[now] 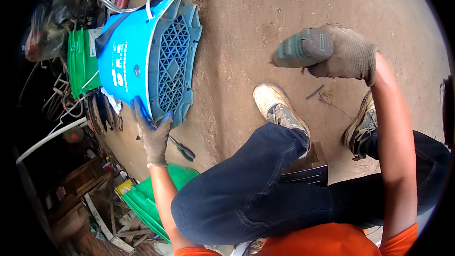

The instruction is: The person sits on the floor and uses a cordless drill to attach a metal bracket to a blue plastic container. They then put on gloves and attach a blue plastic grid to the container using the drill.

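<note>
My left hand (154, 137), in a grey glove with blue fingers, grips the lower corner of a blue plastic machine housing (128, 57). The housing lies on its side, so its grey lattice base (173, 61) faces right. A strap and a pale cable run over its far end. My right hand (348, 52), gloved too, holds a teal and grey cordless drill (305, 47) in the air, apart from the housing; motion blurs the drill, and its grip is mostly hidden. A dark-handled screwdriver (182, 150) rests on the floor just below my left hand.
Green plastic pieces lie beside my left knee (177, 175) and behind the housing (80, 61). Scrap wood and clutter (113, 213) fill the left side. My shoes (279, 106) are on the dirt floor (246, 33), near a small dark stick (315, 92).
</note>
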Action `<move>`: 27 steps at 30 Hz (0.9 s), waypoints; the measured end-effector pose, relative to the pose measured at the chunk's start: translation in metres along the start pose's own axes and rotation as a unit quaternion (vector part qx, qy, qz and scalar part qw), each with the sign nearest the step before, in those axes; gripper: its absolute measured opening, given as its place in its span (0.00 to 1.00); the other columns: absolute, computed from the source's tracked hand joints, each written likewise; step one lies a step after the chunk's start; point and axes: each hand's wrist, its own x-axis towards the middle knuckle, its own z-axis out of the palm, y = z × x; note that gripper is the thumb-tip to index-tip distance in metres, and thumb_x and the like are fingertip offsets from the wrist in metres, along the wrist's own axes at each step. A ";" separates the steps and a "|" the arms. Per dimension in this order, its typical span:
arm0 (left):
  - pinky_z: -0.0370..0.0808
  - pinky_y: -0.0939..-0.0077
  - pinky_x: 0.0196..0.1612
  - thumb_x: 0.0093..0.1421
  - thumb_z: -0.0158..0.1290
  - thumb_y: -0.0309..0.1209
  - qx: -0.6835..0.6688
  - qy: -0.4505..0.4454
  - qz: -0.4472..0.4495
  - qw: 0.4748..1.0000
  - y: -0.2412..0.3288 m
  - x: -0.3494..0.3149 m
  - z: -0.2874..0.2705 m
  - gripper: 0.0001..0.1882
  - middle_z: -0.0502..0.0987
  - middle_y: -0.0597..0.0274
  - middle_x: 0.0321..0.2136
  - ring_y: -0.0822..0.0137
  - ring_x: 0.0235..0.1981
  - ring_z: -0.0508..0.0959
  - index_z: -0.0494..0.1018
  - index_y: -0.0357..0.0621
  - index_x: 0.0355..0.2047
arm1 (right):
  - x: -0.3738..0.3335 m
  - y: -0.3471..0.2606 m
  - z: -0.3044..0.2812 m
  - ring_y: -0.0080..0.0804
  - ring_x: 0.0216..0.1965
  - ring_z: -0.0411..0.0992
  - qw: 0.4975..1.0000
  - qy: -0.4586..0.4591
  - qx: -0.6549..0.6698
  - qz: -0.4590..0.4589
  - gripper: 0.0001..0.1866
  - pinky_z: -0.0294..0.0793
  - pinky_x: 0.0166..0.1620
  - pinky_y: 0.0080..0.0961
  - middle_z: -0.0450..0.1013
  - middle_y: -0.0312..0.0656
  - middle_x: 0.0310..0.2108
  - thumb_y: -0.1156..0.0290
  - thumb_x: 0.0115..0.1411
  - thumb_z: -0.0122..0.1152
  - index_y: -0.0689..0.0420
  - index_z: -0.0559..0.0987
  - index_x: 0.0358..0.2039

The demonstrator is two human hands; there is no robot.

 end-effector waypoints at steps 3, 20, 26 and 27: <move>0.55 0.62 0.70 0.53 0.65 0.25 -0.134 -0.041 -0.080 0.987 0.011 0.024 -0.007 0.48 0.53 0.51 0.70 0.58 0.70 0.55 0.52 0.40 0.70 | 0.008 -0.016 0.053 0.39 0.38 0.81 0.938 0.113 0.242 -0.219 0.24 0.81 0.44 0.34 0.81 0.45 0.36 0.62 0.46 0.71 0.54 0.80 0.45; 0.62 0.61 0.65 0.48 0.71 0.32 0.057 0.033 -0.064 0.996 0.008 0.031 0.012 0.49 0.61 0.47 0.63 0.54 0.62 0.65 0.56 0.37 0.66 | 0.034 -0.073 0.204 0.54 0.39 0.76 0.806 0.144 0.372 -0.437 0.55 0.74 0.42 0.45 0.77 0.53 0.40 0.64 0.36 0.72 0.59 0.60 0.67; 0.60 0.61 0.67 0.48 0.71 0.30 0.067 0.025 -0.077 0.995 0.015 0.033 0.009 0.47 0.61 0.46 0.63 0.54 0.64 0.64 0.58 0.35 0.64 | 0.034 -0.072 0.205 0.53 0.38 0.76 0.814 0.133 0.363 -0.435 0.53 0.73 0.42 0.45 0.77 0.53 0.40 0.64 0.36 0.72 0.59 0.62 0.66; 0.61 0.61 0.66 0.48 0.71 0.30 0.058 0.029 -0.071 0.995 0.012 0.033 0.010 0.46 0.62 0.46 0.63 0.54 0.64 0.64 0.58 0.35 0.64 | 0.034 -0.073 0.206 0.53 0.38 0.76 0.813 0.135 0.365 -0.433 0.53 0.73 0.42 0.45 0.77 0.53 0.40 0.64 0.36 0.72 0.60 0.62 0.66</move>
